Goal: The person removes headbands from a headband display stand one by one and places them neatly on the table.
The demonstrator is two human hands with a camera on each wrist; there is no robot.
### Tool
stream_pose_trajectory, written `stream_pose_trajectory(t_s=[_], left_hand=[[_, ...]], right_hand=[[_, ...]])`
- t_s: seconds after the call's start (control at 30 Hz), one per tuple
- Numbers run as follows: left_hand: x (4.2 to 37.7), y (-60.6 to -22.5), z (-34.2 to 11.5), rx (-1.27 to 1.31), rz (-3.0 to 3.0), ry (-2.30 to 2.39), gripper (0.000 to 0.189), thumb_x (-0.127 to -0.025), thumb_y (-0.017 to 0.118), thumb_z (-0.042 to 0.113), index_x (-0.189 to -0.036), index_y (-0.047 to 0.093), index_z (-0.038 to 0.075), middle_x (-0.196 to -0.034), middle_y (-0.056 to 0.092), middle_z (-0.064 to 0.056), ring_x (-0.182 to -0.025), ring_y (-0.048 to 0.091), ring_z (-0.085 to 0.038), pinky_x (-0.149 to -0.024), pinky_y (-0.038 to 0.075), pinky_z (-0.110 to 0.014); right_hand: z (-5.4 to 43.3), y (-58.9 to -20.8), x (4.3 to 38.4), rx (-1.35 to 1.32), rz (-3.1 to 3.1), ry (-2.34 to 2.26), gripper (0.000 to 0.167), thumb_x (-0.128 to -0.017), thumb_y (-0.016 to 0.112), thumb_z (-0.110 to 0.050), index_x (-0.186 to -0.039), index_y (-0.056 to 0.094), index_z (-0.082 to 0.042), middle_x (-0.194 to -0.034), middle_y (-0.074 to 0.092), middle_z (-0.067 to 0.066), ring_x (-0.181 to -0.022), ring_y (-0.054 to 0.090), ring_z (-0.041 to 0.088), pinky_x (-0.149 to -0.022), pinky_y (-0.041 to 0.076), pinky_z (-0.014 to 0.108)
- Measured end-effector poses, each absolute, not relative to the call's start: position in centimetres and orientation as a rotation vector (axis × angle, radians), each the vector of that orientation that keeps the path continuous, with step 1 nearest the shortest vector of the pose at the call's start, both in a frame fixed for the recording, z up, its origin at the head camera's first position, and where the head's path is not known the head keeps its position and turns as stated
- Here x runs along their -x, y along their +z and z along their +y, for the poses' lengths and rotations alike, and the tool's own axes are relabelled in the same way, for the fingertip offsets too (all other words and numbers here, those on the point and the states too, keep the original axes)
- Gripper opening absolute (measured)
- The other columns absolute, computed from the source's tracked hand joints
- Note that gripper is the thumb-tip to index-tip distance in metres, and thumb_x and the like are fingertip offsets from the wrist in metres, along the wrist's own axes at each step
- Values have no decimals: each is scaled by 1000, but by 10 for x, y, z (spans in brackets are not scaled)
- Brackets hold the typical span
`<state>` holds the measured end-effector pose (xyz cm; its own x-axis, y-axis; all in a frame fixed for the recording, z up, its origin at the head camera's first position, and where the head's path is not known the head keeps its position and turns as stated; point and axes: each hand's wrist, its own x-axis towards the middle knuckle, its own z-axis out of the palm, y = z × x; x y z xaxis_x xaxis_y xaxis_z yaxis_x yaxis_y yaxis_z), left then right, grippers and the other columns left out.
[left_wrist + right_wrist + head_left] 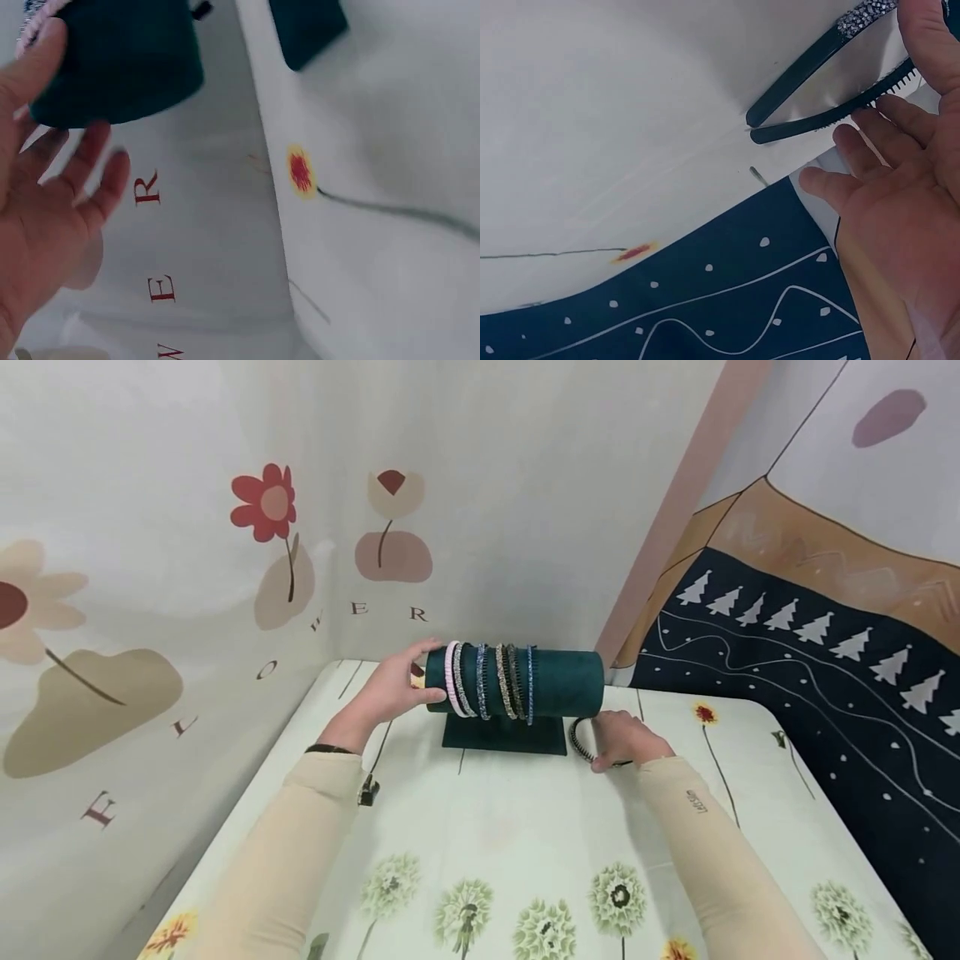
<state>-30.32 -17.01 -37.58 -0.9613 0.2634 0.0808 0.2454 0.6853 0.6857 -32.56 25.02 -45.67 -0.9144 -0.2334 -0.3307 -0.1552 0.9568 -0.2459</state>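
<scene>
A dark green padded roll [566, 683] on a flat base [502, 737] carries several glittery headbands, among them a pink one [452, 681] and a blue one [530, 685]. My left hand [393, 689] grips the roll's left end, thumb in front and the other fingers round the back and end. Beside the base on the right, my right hand [628, 739] holds a dark headband [802, 71] with inner teeth and a silver sparkly top. Its thumb lies over one side and its fingertips are at the toothed side. The hand hides part of this headband.
The roll stands near the back of a table with a flower-printed cloth [517, 835]. Right behind it hangs a pale curtain [510, 527] with printed flowers and letters. A dark blue cloth [750, 668] with white trees borders the table's right side.
</scene>
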Motion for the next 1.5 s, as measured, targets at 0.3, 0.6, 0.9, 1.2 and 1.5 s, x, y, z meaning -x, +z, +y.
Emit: stream_pose_trajectory(t_s=[0.3,0.6,0.9,1.2,1.5], left_hand=[[293,-379,-158,-391,3080,954,86,-96,83,26,-168,37,19,-177,33,0,-150,43,-40,-126,41,-58],[291,-375,-152,-355,3048,940,84,-97,81,23,-168,35,18,-178,31,-3,-158,41,-37,-128,40,-57],[291,-376,-151,-300,3047,904,84,-99,78,24,-169,33,22,-178,29,-2,-160,38,-37,-128,38,-59],[291,-379,-154,-303,3039,921,85,-100,78,27,-170,31,22,-179,28,-3,-161,37,-37,-129,37,-59],[294,-378,-155,-313,3029,936,84,-99,79,26,-170,32,21,-179,28,-3,-161,37,-36,-128,39,-59]], right_hand=[[251,-457,321,314,2757,-313,106,-78,98,-33,-161,41,0,-158,53,28,-140,52,47,-121,44,68],[262,-468,322,288,2768,-327,113,-80,96,-41,-166,34,-3,-168,40,28,-158,28,52,-126,29,74],[276,-466,317,319,2793,-381,108,-89,87,-45,-167,28,1,-172,31,28,-163,16,53,-130,19,74],[306,-408,313,185,2896,-671,70,-112,56,-36,-164,33,4,-167,37,33,-155,36,52,-127,34,68],[278,-334,305,169,3130,-1298,64,-114,46,-47,-161,42,-5,-158,53,24,-146,50,42,-122,44,61]])
